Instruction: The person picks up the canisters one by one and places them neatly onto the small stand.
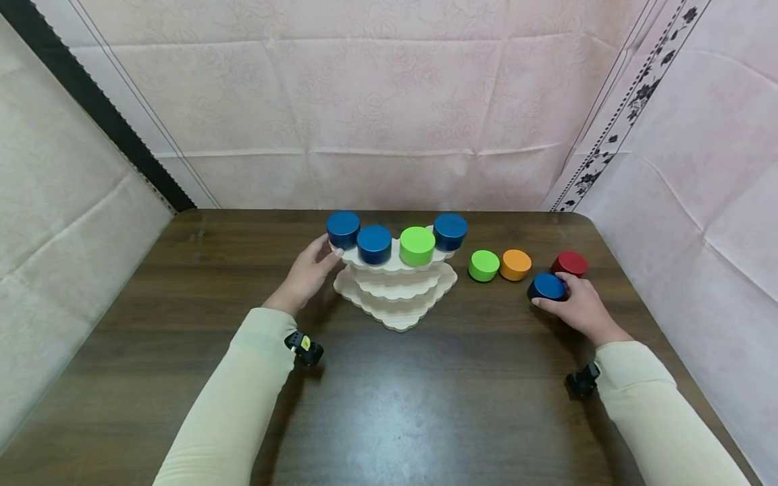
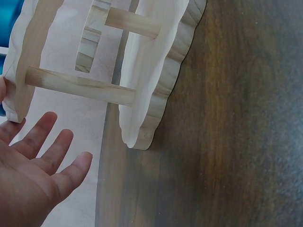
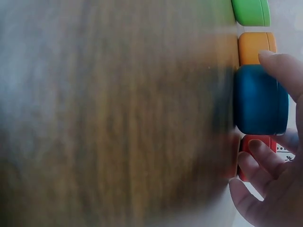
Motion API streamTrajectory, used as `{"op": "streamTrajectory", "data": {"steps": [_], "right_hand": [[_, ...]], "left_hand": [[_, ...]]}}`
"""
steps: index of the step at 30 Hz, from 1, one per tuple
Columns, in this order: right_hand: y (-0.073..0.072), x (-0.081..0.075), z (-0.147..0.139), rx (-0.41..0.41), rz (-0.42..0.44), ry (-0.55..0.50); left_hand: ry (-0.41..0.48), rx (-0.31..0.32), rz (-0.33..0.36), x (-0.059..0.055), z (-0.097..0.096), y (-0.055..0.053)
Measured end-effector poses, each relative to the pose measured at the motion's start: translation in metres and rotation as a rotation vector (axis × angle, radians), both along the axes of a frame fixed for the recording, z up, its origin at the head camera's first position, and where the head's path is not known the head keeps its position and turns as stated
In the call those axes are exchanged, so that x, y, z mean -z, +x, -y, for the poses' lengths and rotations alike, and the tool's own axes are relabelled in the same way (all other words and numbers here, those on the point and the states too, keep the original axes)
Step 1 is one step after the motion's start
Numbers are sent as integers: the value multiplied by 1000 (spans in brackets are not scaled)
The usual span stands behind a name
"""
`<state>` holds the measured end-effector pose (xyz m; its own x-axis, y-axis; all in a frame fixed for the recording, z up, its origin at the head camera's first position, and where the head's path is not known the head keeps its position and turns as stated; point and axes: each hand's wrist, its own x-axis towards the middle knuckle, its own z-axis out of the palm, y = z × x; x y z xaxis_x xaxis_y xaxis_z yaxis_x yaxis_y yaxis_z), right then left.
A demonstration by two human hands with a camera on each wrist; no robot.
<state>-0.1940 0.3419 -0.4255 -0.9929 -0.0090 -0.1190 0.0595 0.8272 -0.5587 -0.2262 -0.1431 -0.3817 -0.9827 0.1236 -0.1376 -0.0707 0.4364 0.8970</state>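
A pale wooden tiered stand with scalloped edges stands on the table, its tiers joined by wooden dowels. My left hand pinches the left edge of its top tier between thumb and index finger; the other fingers spread below that tier. Three blue round tins and one green tin sit on the top tier. To the right, my right hand grips another blue tin by its sides, thumb and fingers opposed. That tin appears to rest on the table.
A second green tin, an orange tin and a red tin stand in a row on the brown table, right of the stand. The red one is just behind the gripped blue tin. Cloth-covered walls border the table.
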Motion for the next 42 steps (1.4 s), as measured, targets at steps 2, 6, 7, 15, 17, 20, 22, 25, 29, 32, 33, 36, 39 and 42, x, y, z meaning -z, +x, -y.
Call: {"op": "streamTrajectory", "data": {"steps": [2, 6, 7, 15, 17, 20, 22, 25, 29, 32, 33, 36, 39, 42], "right_hand": [[-1, 1, 0, 0, 5, 9], [-3, 2, 0, -3, 5, 13], [-3, 3, 0, -5, 3, 15], [-2, 3, 1, -17, -10, 12], [-2, 2, 2, -11, -6, 10], [-2, 2, 2, -2, -5, 12], [-1, 1, 3, 3, -13, 12], [0, 0, 5, 0, -38, 14], [2, -3, 9, -11, -66, 19], [4, -7, 13, -17, -83, 26], [4, -8, 14, -18, -90, 29], [7, -13, 20, -18, -106, 33], [9, -18, 26, -21, -119, 29], [12, -23, 32, -25, -134, 26]], "left_hand": [[0, 1, -4, 0, 0, 0], [-3, 1, -4, 1, 1, 0], [-3, 1, -4, 1, 1, 0], [-4, -4, 2, 1, 0, -1], [-4, -4, 3, 1, 0, -1], [0, -4, 6, 1, 0, -2], [5, -4, 9, 1, 0, -2], [11, -6, 11, 1, 0, -2], [9, -6, 8, 1, 1, -2], [7, -3, 4, 1, 1, -2], [7, -3, 3, 1, 1, -2], [6, -4, 6, 1, 1, -2], [8, -6, 6, 1, 1, -2], [9, -7, 10, 0, 1, -2]]}}
